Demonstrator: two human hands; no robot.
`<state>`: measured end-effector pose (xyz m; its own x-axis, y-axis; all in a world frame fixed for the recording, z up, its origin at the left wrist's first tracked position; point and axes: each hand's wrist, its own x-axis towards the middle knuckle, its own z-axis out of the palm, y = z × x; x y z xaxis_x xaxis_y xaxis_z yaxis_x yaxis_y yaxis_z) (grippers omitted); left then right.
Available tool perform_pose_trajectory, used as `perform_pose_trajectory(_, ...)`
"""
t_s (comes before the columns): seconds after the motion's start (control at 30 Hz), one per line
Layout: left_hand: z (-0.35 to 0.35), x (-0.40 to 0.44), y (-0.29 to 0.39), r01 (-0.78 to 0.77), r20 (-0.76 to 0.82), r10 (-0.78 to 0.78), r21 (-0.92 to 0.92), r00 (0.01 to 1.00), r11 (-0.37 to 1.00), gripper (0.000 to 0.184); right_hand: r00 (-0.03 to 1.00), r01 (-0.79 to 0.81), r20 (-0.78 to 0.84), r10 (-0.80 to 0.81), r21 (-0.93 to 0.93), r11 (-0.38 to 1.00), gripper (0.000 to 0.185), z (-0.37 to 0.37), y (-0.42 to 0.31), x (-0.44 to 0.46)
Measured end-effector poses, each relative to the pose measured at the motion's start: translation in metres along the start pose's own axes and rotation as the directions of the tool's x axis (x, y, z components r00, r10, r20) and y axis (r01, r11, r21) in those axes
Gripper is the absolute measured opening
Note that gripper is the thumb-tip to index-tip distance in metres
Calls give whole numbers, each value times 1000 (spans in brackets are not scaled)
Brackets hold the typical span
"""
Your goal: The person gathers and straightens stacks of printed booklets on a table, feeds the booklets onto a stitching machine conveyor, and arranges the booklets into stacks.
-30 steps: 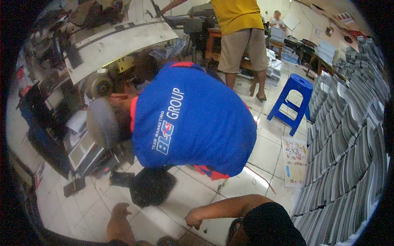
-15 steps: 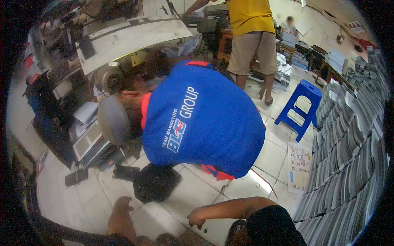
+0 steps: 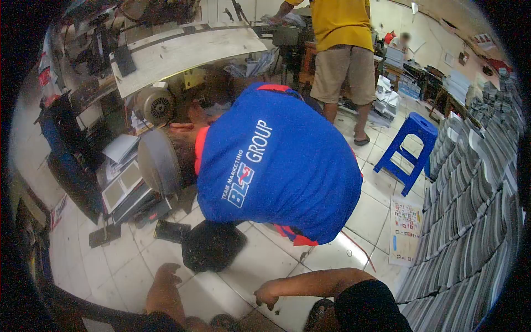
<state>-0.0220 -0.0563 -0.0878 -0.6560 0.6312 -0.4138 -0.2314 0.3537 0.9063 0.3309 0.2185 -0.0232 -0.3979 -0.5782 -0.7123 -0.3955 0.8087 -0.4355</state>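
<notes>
My left hand [image 3: 167,274] hangs low in front of me, fingers loosely bent and apart, with nothing in it. It is nearest to a black, bag-like object [image 3: 213,246] on the tiled floor, without touching it. My right hand [image 3: 267,293] droops over the floor, its fingers loosely apart and holding nothing visible. Just beyond my hands, a person in a blue shirt [image 3: 276,166] and grey cap bends forward. That person's hand [image 3: 198,113] shows beside a round, vented motor [image 3: 156,105] under the machine table.
A blue plastic stool [image 3: 406,152] stands at right, before tall paper stacks [image 3: 470,221]. A printed sheet [image 3: 405,229] lies on the floor. At left are a pile of boards and papers [image 3: 124,185] and a white machine table [image 3: 188,52]. Another person in yellow [image 3: 340,25] stands behind.
The view has shifted slightly, so most things sit a little further right and lower. The bending person's hand by the motor shows more clearly. My hands stay almost still.
</notes>
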Motion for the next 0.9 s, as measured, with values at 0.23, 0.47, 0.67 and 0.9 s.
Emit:
perform_pose_trajectory(0.23,-2,2,14,-30,52,6,486,999,874,38,998,7,-66,-2,69,998,60,0,4,-8)
perform_pose_trajectory(0.47,-22,34,-28,-3,36,-16,484,999,875,32,998,18,-57,-18,5,1000,62,-17,-11,-27)
perform_pose_trajectory(0.67,16,3,31,333,-162,-300,248,940,910,35,995,21,-95,-15,65,998,64,6,5,-1)
perform_pose_trajectory(0.9,31,-5,56,442,-198,-407,181,892,879,46,999,27,-39,-26,6,1000,61,-4,3,-1)
